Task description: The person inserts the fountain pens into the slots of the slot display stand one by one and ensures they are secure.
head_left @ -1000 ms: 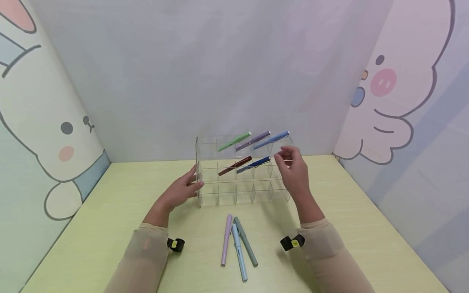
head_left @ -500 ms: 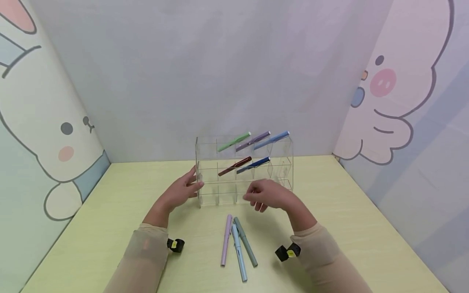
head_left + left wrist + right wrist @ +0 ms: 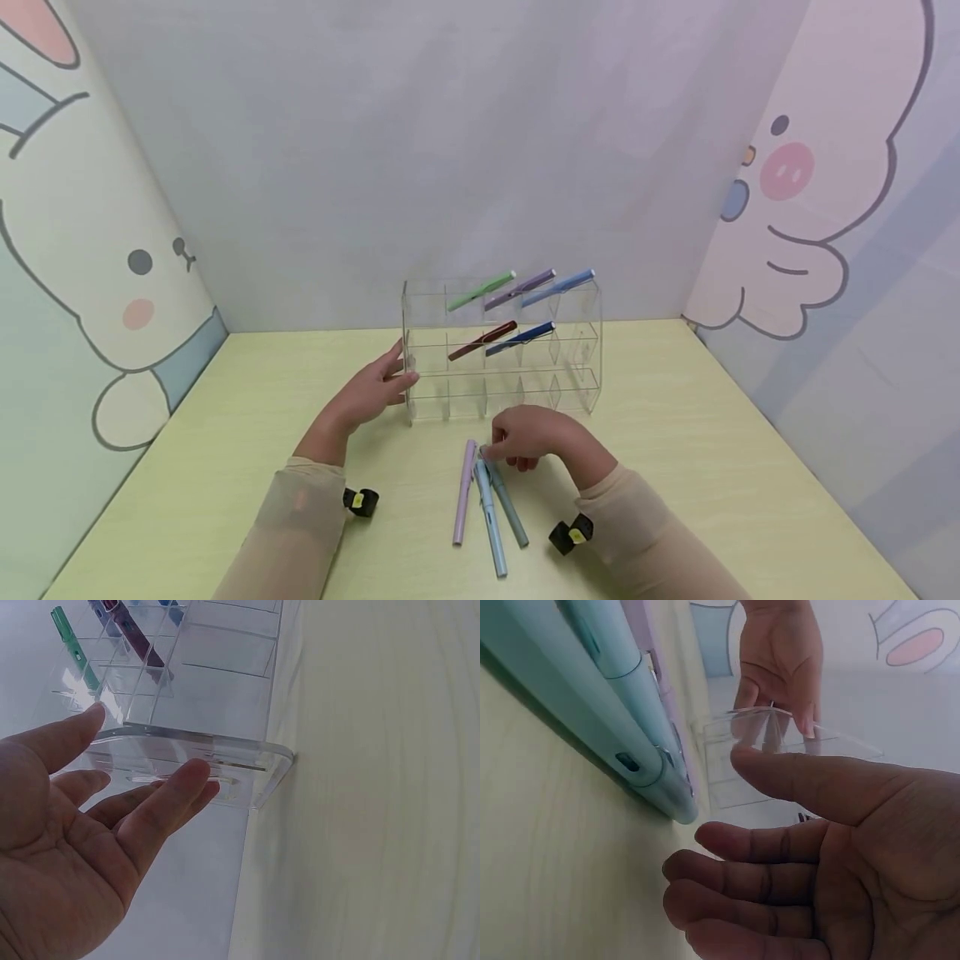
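A clear acrylic pen rack (image 3: pixel 465 407) with three tiers stands at the back of the table. My left hand (image 3: pixel 371 390) is at its left side panel, fairly straight fingers against the clear plastic and thumb near the front edge. In front of the rack lie a lilac pen (image 3: pixel 462 500), a light blue pen (image 3: pixel 491 525) and a grey-green pen (image 3: pixel 510 504), close together. My right hand (image 3: pixel 536 433) is low over the grey-green pen's far end. The right wrist view shows a gap between thumb and fingers, with nothing held.
On the rack's top tier rest a green pen (image 3: pixel 480 292), a purple pen (image 3: pixel 521 289) and a blue pen (image 3: pixel 562 286). The middle tier holds a dark red pen (image 3: pixel 483 340) and a dark blue pen (image 3: pixel 521 338). A grey backdrop (image 3: pixel 450 167) rises behind the table.
My right hand has come from the rack's right end, down and toward me, to the loose pens. The left hand stays at the rack's side, and the pens lie as before.
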`<state>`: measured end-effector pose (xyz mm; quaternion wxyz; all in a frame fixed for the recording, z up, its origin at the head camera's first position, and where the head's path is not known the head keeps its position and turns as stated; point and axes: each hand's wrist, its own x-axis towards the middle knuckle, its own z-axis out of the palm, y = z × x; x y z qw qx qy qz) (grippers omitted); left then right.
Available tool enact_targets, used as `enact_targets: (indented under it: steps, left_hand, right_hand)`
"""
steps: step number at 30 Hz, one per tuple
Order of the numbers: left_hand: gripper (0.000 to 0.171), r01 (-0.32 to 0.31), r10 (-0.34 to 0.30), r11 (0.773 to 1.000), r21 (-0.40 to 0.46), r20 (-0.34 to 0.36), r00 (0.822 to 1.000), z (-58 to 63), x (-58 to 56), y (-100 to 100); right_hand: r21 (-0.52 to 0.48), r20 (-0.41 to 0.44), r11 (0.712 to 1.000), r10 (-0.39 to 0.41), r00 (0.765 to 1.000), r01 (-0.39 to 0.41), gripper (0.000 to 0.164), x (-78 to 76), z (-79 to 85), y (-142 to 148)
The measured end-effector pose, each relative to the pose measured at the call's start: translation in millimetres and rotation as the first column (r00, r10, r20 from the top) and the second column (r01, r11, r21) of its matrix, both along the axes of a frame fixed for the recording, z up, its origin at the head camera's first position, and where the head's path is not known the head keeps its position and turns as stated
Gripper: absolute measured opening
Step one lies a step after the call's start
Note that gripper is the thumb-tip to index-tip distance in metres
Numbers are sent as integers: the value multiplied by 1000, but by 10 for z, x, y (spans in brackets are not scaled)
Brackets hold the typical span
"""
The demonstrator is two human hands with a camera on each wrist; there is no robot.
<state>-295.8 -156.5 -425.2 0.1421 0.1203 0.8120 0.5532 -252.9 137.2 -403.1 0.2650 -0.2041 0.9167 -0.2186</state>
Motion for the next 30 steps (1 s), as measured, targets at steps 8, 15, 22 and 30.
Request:
enact_targets:
  steps: [8, 15, 22, 30]
  left_hand:
    - [79, 6, -6, 1000, 10, -10, 1000, 13, -4, 9]
    - [79, 15, -15, 1000, 8, -21, 1000, 22, -24, 14]
    - [78, 5, -5, 1000, -2, -13, 1000, 21, -12, 10]
    - [78, 4, -4, 1000, -1, -14, 1000, 4, 10, 5]
  right_hand:
    - [125, -26, 990, 73, 997, -69, 25, 12, -125, -64]
    - [205, -98, 975, 110, 989, -88, 28, 43, -93, -95]
    - [272, -150, 959, 128, 980, -84, 34, 33, -77, -73]
    - [22, -110, 996, 91, 990, -89, 8, -107, 77, 194]
